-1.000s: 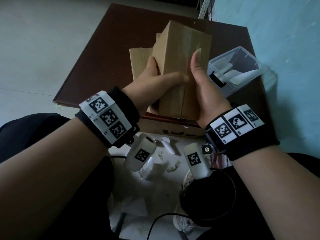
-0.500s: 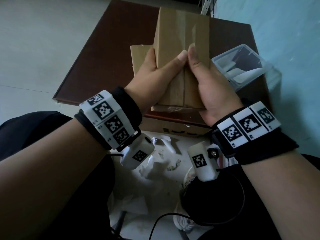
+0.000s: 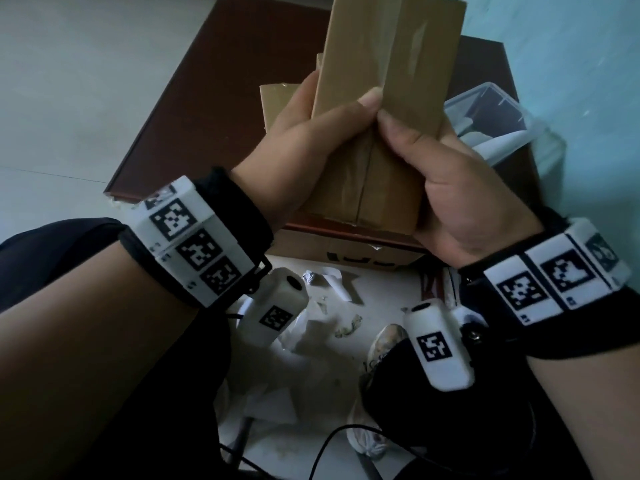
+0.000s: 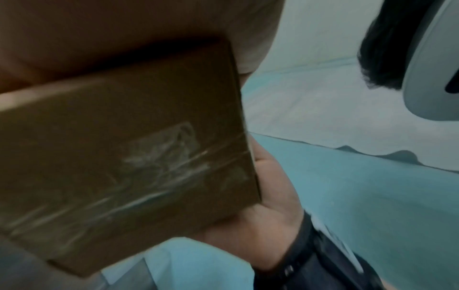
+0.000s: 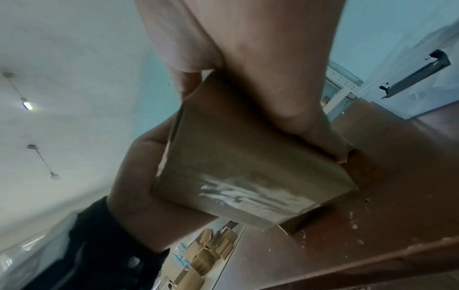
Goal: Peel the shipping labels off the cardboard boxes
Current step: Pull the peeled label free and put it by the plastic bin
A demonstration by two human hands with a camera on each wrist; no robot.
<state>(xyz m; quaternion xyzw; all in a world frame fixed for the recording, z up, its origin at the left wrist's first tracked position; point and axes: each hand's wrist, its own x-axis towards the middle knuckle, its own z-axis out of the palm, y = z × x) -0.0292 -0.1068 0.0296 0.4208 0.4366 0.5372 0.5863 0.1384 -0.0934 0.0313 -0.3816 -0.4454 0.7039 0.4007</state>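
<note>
We gripped the taped cardboard box (image 3: 388, 84) in both hands — left hand (image 3: 311, 140), right hand (image 3: 446, 174) — light, stiff, its tape slick; best held by its edges

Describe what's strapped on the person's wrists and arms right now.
Each bare forearm wears a black wrist strap carrying white blocks printed with black square markers: left band, right band. A white camera pod with its own marker hangs under each wrist. No sleeves show.
</note>
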